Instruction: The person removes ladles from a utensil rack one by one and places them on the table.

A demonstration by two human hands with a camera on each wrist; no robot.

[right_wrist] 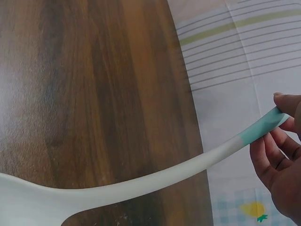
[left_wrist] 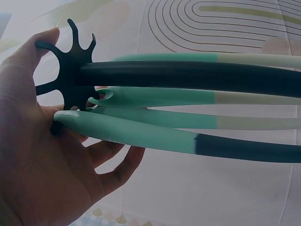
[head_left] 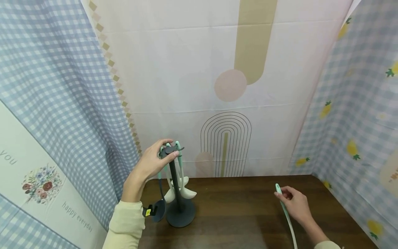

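Observation:
At the left of the head view, my left hand grips the hooked top of a dark utensil stand, which is upright on the table. Several utensils with mint-green handle ends hang from it, among them a white ladle and one with a dark, flat-looking head. The stand's hooks lie between thumb and fingers in the left wrist view. Farther right, my right hand pinches the mint-green end of a white-bodied kitchen utensil. Its wide white head is cut off by the right wrist view's edge.
The brown wooden table ends at a white patterned cloth hung behind it. Blue checked cloths hang at the left and right. A small dark camera mount shows on the left wrist.

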